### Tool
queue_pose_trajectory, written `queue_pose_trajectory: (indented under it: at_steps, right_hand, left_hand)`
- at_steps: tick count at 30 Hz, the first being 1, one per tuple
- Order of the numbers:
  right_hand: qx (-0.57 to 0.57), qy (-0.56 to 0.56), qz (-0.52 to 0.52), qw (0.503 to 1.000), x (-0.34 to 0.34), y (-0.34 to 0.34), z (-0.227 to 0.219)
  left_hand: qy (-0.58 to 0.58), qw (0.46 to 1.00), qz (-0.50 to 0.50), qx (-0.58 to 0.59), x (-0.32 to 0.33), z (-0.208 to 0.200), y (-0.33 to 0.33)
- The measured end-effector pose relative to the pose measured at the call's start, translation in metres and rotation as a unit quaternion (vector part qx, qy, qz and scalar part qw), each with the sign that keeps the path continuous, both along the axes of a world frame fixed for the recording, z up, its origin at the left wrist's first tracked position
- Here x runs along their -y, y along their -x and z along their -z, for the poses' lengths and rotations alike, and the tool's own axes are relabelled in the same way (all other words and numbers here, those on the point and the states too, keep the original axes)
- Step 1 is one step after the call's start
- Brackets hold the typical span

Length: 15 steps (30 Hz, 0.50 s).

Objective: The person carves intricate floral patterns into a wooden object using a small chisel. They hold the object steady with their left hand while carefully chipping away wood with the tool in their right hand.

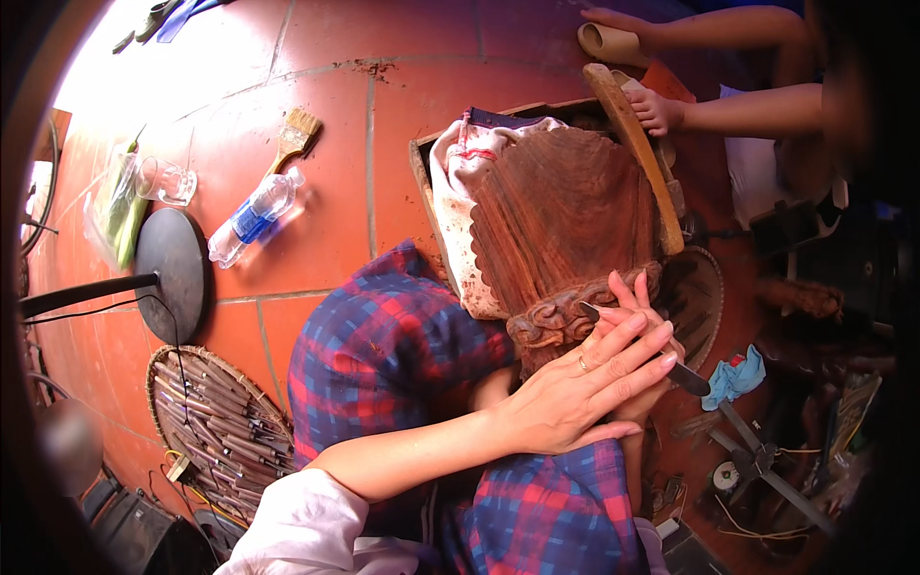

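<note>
The carved wooden panel [565, 225] leans across your lap on the cloth [458, 168]; keep it braced there. Your left hand [575, 383] lies flat, fingers spread, over your right hand [640, 305], which looks wrapped round the chisel [671, 369]. Press evenly, and steer the blade gently along the carved edge.

The person wears a white sleeve [297, 522] pushed up above the elbow, so the forearm is bare down to the fingers. A thin gold ring [582, 363] sits on one finger of the left hand [575, 388]. The legs wear red and blue checked cloth [393, 350].
</note>
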State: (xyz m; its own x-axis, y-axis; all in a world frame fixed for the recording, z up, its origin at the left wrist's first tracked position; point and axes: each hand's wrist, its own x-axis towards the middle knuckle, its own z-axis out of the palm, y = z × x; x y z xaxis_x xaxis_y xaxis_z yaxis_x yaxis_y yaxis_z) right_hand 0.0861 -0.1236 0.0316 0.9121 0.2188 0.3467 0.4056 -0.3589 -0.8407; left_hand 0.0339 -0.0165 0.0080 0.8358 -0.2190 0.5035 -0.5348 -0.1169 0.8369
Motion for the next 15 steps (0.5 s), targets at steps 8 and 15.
queue_pose_trajectory:
  at_steps: [8, 15]
  right_hand:
    - [-0.028, -0.042, 0.029, 0.998, 0.007, 0.005, 0.009]
    - [-0.016, -0.028, -0.008, 0.999, 0.009, 0.001, 0.003]
  left_hand:
    - [-0.011, 1.000, 0.019, 0.010, 0.000, 0.000, -0.003]
    - [-0.015, 1.000, 0.024, -0.002, -0.004, -0.001, -0.002]
